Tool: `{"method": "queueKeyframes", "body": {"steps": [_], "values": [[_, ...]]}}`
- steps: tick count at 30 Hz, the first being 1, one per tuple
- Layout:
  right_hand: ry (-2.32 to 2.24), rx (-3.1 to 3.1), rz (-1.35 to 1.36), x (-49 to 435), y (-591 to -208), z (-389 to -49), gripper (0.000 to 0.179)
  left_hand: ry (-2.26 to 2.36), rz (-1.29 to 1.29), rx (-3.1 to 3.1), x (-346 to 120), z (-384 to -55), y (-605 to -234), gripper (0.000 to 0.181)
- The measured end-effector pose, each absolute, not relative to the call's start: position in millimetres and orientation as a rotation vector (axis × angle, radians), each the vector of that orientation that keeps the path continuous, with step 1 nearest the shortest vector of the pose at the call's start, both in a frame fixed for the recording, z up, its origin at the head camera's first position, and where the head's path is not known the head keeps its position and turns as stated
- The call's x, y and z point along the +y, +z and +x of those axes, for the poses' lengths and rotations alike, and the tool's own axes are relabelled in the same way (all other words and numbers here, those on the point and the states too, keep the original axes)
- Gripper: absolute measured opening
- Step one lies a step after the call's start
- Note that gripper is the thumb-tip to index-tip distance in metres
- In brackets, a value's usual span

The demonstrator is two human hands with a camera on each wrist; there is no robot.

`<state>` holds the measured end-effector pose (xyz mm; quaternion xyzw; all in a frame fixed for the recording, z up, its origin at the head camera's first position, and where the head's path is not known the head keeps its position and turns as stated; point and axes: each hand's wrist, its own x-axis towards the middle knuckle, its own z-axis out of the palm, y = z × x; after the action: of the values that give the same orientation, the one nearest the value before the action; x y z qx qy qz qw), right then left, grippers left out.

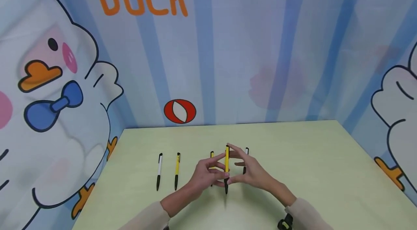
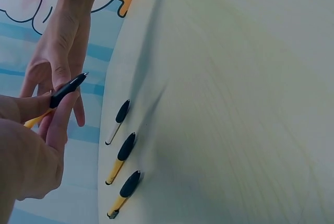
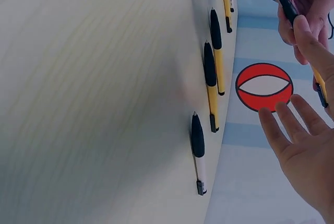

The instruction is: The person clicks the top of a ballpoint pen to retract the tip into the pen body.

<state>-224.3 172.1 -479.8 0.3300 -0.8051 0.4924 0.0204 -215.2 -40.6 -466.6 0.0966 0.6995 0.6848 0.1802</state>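
A yellow pen with a black grip [image 1: 227, 161] stands upright above the table, tip downward. My left hand [image 1: 206, 174] pinches it between thumb and fingers, near the black grip. From the other side my right hand [image 1: 252, 170] holds the same pen, index finger at its top and thumb by the grip. The right hand's other fingers are spread off the pen in the right wrist view. Behind the hands lie a partly covered yellow pen [image 1: 212, 154] and a white pen [image 1: 247, 151]. Two yellow pens [image 3: 216, 51] lie side by side in the right wrist view.
Farther left on the pale table [image 1: 309, 157] lie another white pen [image 1: 159, 165] and another yellow pen [image 1: 177, 165], grips toward me. A printed duck curtain [image 1: 234, 42] rises behind the table's back edge. A dark wrist device [image 1: 285, 222] sits by the right sleeve.
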Motion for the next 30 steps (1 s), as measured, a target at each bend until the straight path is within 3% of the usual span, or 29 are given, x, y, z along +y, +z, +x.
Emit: {"method": "queueKeyframes", "body": {"steps": [10, 22, 30], "values": [[1.524, -2.572, 1.052, 176.3, -478.0, -224.2, 0.107, 1.91, 0.371, 2.039, -43.3, -213.8, -465.4, 0.066], [1.456, -2.611, 0.954, 195.6, -476.2, -225.8, 0.064, 1.915, 0.255, 2.156, -71.2, -217.7, -465.1, 0.068], [1.398, -2.581, 0.906, 216.3, -478.9, -223.5, 0.053, 1.959, 0.139, 2.231, -89.3, -225.9, -474.2, 0.071]]}}
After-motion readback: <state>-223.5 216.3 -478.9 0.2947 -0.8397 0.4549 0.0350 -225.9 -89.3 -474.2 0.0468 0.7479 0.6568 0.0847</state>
